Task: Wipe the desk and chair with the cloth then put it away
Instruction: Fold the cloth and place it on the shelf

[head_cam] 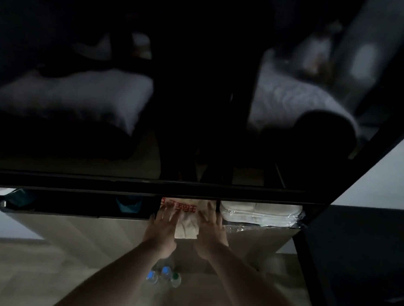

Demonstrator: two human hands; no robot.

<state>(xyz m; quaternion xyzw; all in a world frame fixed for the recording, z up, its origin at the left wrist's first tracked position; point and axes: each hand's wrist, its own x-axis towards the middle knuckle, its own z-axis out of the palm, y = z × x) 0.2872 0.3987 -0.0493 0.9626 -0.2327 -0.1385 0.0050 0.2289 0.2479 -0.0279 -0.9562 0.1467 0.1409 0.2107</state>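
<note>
A cream cloth (186,227) with red printed characters lies folded on a wooden shelf (117,233), under a large dark glossy panel (152,100). My left hand (163,227) rests flat on the cloth's left side with fingers spread. My right hand (210,228) lies flat on its right side, fingers apart. Both palms press on the cloth; neither hand closes around it. The far end of the cloth runs under the panel's lower edge.
A plastic-wrapped stack of white towels (259,214) sits just right of the cloth. Teal items (129,205) stand further left on the shelf. Three capped bottles (163,276) stand on the floor below my arms. A black frame post (316,282) rises at right.
</note>
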